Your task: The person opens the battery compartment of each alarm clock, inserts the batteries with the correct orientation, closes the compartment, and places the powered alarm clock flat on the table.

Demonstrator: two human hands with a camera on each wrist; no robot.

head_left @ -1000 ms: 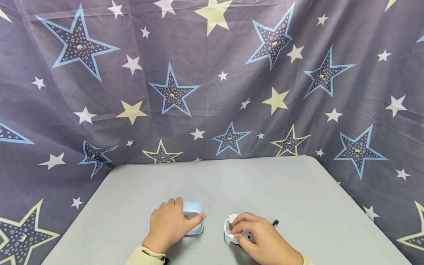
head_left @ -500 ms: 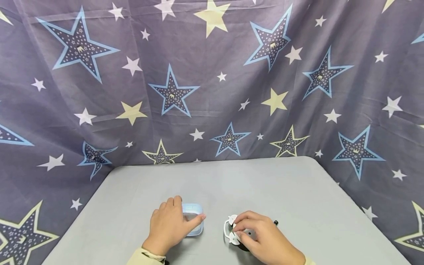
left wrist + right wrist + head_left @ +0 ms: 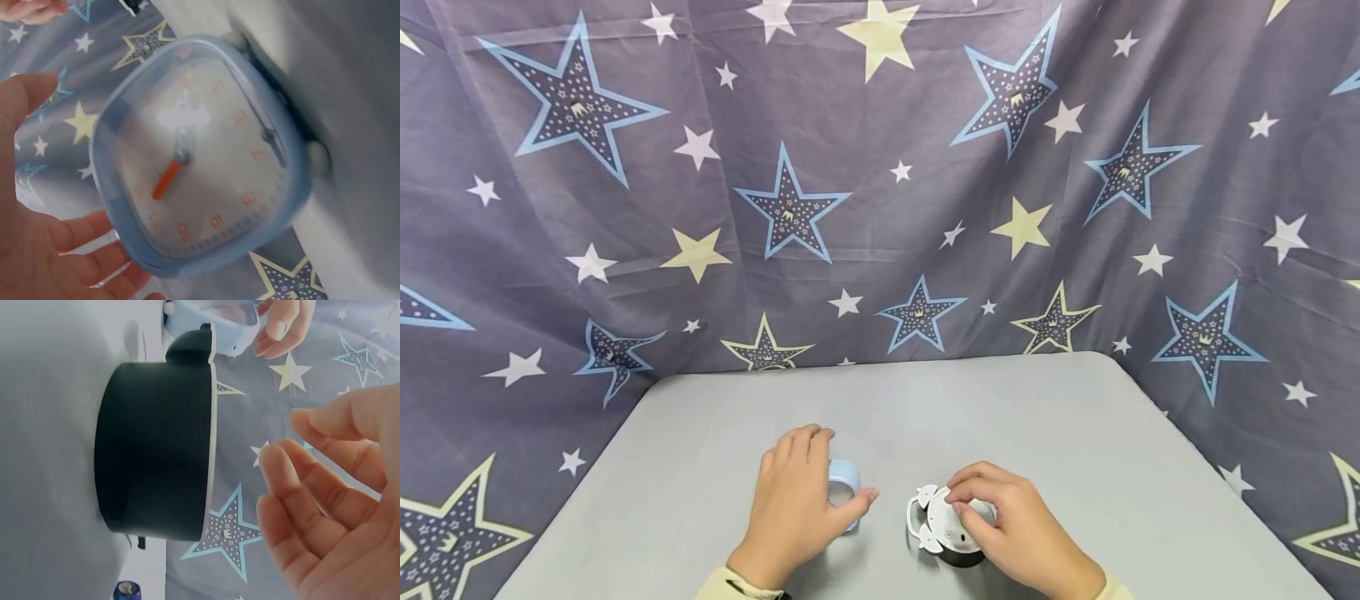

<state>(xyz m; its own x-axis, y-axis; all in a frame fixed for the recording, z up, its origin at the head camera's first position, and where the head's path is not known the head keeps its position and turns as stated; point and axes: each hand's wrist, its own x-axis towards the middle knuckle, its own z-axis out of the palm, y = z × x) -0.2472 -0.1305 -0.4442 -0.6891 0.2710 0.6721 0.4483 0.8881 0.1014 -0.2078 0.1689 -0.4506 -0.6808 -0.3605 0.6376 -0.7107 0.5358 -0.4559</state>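
Left hand (image 3: pixel 793 496): thumb and fingers spread beside a pale-blue, rounded-square clock (image 3: pixel 215 181) standing at its right; fingertip contact cannot be told. Right hand (image 3: pixel 1026 529): fingers loosely bent, holding nothing, just above a black, cylindrical case (image 3: pixel 156 450) with white top and loop handle (image 3: pixel 912 517). Both objects rest on the grey surface (image 3: pixel 887 421).
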